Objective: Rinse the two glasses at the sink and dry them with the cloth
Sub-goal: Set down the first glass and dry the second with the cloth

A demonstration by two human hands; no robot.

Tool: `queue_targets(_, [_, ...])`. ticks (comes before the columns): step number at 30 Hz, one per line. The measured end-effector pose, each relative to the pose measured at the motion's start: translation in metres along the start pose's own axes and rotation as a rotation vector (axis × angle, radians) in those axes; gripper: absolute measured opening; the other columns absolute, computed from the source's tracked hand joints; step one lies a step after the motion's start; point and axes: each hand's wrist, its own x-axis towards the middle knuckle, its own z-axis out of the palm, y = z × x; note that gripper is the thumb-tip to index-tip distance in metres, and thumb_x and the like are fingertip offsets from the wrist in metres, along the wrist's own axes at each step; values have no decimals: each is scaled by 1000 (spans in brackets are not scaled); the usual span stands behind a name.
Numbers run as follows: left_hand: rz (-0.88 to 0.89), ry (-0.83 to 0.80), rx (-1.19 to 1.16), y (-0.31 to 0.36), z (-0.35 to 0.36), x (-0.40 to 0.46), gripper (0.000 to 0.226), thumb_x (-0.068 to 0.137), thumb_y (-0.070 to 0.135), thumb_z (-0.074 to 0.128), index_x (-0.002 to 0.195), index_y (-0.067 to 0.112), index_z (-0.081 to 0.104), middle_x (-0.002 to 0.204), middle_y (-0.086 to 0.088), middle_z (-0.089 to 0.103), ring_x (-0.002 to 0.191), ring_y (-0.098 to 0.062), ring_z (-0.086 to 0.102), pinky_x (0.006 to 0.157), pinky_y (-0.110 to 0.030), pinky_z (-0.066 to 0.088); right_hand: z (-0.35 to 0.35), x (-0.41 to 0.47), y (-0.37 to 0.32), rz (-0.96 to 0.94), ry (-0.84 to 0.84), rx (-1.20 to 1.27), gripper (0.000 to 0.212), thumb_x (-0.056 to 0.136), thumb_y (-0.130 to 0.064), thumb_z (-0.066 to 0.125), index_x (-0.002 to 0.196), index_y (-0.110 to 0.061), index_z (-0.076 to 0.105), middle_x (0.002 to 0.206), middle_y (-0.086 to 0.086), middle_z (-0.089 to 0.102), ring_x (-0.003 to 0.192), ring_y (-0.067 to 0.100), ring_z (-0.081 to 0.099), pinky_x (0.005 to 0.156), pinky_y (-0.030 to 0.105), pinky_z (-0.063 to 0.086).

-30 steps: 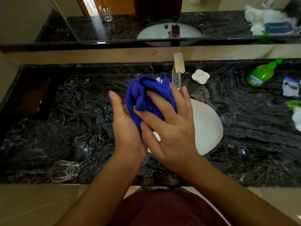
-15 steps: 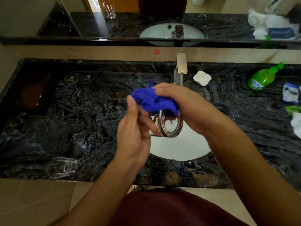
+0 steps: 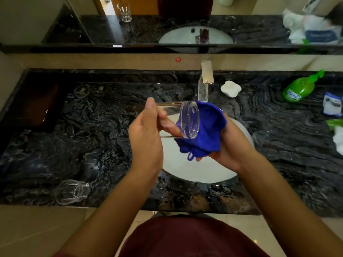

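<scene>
In the middle of the frame, above the white sink (image 3: pixel 200 171), the left hand (image 3: pixel 146 138) grips a glass (image 3: pixel 181 120) on its side. The right hand (image 3: pixel 232 145) holds the blue cloth (image 3: pixel 207 132) against its base. The second glass (image 3: pixel 72 191) lies on the table (image 3: pixel 74 145) at lower left. The label on the green bottle (image 3: pixel 298 88) at upper right is too blurred to read.

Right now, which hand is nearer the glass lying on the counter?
Left. The left hand, holding the other glass over the sink, is nearer the counter glass. The right hand, holding the cloth, is farther right.
</scene>
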Motion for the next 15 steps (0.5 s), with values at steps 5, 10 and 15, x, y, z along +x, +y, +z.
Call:
queue_targets(5, [64,-271,250,1,2,8,48,102,41,51,61,17,60,44,-8,57,40,-21,55,59,-28,51,-23,1,2,53,-193,26,75,66,-67,81,124,-20,72,136,10,67,121,33,65,111,70,33])
queue_targets(10, [34,-522,375,6,20,18,45,100,38,54,69,6,60,44,-7,59,41,-22,57,57,-34,51,-37,-2,3,91,-253,-57,90,57,-63,90,131,-16,66,133,16,65,121,36,61,100,61,51])
queue_targets(15, [293,-258,335,-7,46,10,39,96,47,63,102,9,60,84,-9,70,79,-22,70,81,-40,58,-47,-7,8,26,-363,93,98,63,-49,92,143,-8,52,138,21,60,124,45,58,94,66,50])
